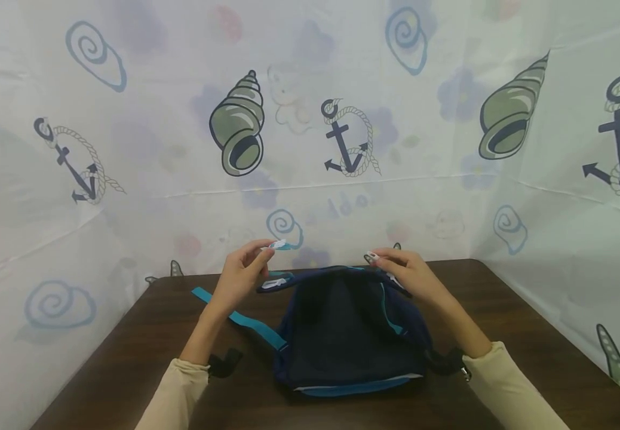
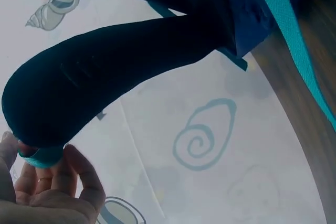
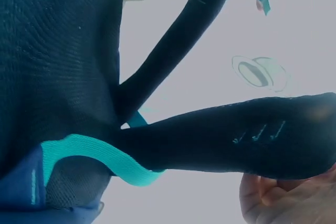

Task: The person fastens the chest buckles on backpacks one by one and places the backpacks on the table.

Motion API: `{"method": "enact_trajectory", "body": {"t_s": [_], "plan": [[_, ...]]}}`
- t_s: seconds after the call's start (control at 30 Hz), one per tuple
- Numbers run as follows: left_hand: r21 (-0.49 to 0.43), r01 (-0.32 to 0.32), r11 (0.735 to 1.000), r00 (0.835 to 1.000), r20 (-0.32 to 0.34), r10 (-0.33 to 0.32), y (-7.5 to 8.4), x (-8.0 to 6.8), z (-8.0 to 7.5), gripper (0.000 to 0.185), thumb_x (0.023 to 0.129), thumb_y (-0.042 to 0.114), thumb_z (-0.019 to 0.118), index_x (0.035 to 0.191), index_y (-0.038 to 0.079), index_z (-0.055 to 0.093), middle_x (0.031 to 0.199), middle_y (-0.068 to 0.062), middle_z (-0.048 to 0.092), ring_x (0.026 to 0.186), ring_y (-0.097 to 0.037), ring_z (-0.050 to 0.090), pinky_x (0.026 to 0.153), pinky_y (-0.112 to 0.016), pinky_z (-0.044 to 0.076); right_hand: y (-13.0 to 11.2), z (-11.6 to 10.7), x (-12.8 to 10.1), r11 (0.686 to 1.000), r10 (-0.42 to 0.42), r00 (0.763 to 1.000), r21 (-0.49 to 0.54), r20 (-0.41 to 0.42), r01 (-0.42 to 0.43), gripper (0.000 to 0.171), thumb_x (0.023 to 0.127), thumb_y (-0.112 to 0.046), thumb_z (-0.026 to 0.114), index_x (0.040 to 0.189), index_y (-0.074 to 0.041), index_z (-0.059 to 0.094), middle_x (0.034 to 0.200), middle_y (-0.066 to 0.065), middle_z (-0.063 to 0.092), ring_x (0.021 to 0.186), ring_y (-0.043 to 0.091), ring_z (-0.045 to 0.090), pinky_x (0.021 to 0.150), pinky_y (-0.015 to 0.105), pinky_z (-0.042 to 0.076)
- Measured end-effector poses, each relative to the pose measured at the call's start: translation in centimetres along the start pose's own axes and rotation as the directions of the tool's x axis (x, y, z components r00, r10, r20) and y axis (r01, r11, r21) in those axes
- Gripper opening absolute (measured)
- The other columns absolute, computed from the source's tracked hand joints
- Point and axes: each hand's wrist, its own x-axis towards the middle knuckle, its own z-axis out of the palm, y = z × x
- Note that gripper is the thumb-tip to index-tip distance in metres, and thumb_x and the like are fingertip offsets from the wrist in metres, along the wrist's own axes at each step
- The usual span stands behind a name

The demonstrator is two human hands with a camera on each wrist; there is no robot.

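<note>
A dark navy backpack (image 1: 347, 334) with teal trim lies flat on the brown table (image 1: 514, 340). My left hand (image 1: 266, 252) pinches the teal end of the left padded shoulder strap (image 2: 105, 87) and lifts it above the bag's top. In the left wrist view, the left hand (image 2: 42, 163) closes its fingers on that teal tip. My right hand (image 1: 377, 258) grips the other padded strap (image 3: 236, 140) near its end, also raised. The right hand (image 3: 283, 198) shows under this strap at the bottom of the right wrist view.
A teal webbing strap (image 1: 245, 319) trails left from the bag to a black buckle (image 1: 224, 362). A white curtain (image 1: 127, 179) printed with anchors and shells surrounds the table on the back and both sides. Bare tabletop lies left and right of the bag.
</note>
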Motion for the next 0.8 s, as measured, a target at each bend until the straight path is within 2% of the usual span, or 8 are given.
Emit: {"method": "enact_trajectory", "body": {"t_s": [0.17, 0.27, 0.3, 0.4, 0.47, 0.57, 0.7, 0.8], "plan": [[0.003, 0.019, 1.000, 0.998, 0.058, -0.019, 0.2, 0.0, 0.1, 0.032, 0.101, 0.032, 0.060, 0.129, 0.017, 0.064, 0.084, -0.020, 0.062, 0.056, -0.012, 0.042, 0.046, -0.025, 0.030, -0.3, -0.3, 0.0, 0.998, -0.019, 1.000, -0.063, 0.011, 0.020, 0.038, 0.104, -0.021, 0.054, 0.136, -0.002, 0.059, 0.128, 0.020, 0.066, 0.118, 0.035, 0.063, 0.100, 0.051, 0.051], [0.010, 0.052, 0.999, 0.996, 0.066, -0.052, 0.5, 0.0, 0.3, 0.032, 0.101, 0.030, 0.060, 0.130, 0.016, 0.063, 0.088, -0.023, 0.063, 0.057, -0.012, 0.042, 0.048, -0.024, 0.030, -0.6, -0.2, 0.3, 0.994, -0.021, 1.000, -0.109, -0.016, 0.019, 0.033, 0.100, -0.025, 0.062, 0.127, -0.006, 0.060, 0.119, 0.017, 0.070, 0.106, 0.029, 0.067, 0.090, 0.042, 0.054], [0.016, 0.053, 0.998, 0.996, 0.066, -0.054, 1.1, -0.2, 0.3, 0.032, 0.101, 0.028, 0.060, 0.130, 0.014, 0.063, 0.087, -0.024, 0.063, 0.057, -0.012, 0.042, 0.048, -0.024, 0.030, -0.7, -0.2, 0.4, 0.993, -0.026, 0.999, -0.117, -0.025, 0.023, 0.030, 0.099, -0.026, 0.064, 0.122, -0.006, 0.061, 0.115, 0.017, 0.071, 0.101, 0.027, 0.067, 0.087, 0.040, 0.053], [0.020, 0.048, 0.999, 0.997, 0.065, -0.049, 1.4, -0.2, 0.7, 0.032, 0.101, 0.031, 0.060, 0.128, 0.015, 0.064, 0.083, -0.020, 0.063, 0.057, -0.013, 0.042, 0.050, -0.025, 0.033, -1.0, -0.3, 1.0, 0.992, -0.022, 0.999, -0.121, -0.026, 0.019, 0.025, 0.096, -0.027, 0.069, 0.111, -0.008, 0.062, 0.105, 0.012, 0.073, 0.092, 0.022, 0.067, 0.083, 0.037, 0.051], [0.045, 0.031, 0.998, 0.997, 0.070, -0.035, 1.5, -0.1, 1.1, 0.033, 0.100, 0.034, 0.061, 0.127, 0.015, 0.065, 0.081, -0.016, 0.063, 0.061, -0.015, 0.049, 0.053, -0.026, 0.039, -1.2, -0.3, 1.3, 0.991, -0.035, 0.999, -0.129, -0.018, 0.032, 0.022, 0.095, -0.026, 0.070, 0.107, -0.008, 0.066, 0.101, 0.011, 0.073, 0.089, 0.020, 0.067, 0.083, 0.037, 0.051], [0.074, 0.010, 0.997, 0.996, 0.083, -0.016, 1.2, 0.2, 1.9, 0.034, 0.099, 0.039, 0.062, 0.126, 0.019, 0.065, 0.078, -0.007, 0.062, 0.065, -0.017, 0.054, 0.057, -0.028, 0.045, -1.4, -0.1, 1.4, 0.988, -0.048, 0.999, -0.146, -0.005, 0.047, 0.021, 0.095, -0.025, 0.069, 0.107, -0.008, 0.067, 0.100, 0.011, 0.074, 0.087, 0.019, 0.067, 0.081, 0.036, 0.052], [0.098, 0.003, 0.995, 0.992, 0.121, -0.015, 1.6, 0.2, 2.9, 0.035, 0.098, 0.038, 0.063, 0.127, 0.018, 0.065, 0.077, -0.008, 0.061, 0.062, -0.016, 0.051, 0.054, -0.027, 0.043, -1.8, 0.3, 1.3, 0.981, -0.069, 0.998, -0.183, -0.004, 0.067, 0.020, 0.095, -0.026, 0.069, 0.107, -0.010, 0.069, 0.101, 0.011, 0.074, 0.085, 0.017, 0.067, 0.080, 0.035, 0.052], [0.093, -0.004, 0.996, 0.990, 0.143, -0.009, 2.0, 0.1, 3.6, 0.035, 0.098, 0.039, 0.063, 0.126, 0.019, 0.066, 0.083, -0.007, 0.066, 0.067, -0.015, 0.056, 0.058, -0.027, 0.046, -2.3, 0.7, 1.2, 0.973, -0.078, 0.997, -0.220, -0.014, 0.073, 0.017, 0.095, -0.026, 0.070, 0.106, -0.013, 0.070, 0.101, 0.006, 0.074, 0.084, 0.016, 0.067, 0.078, 0.035, 0.053]]}}
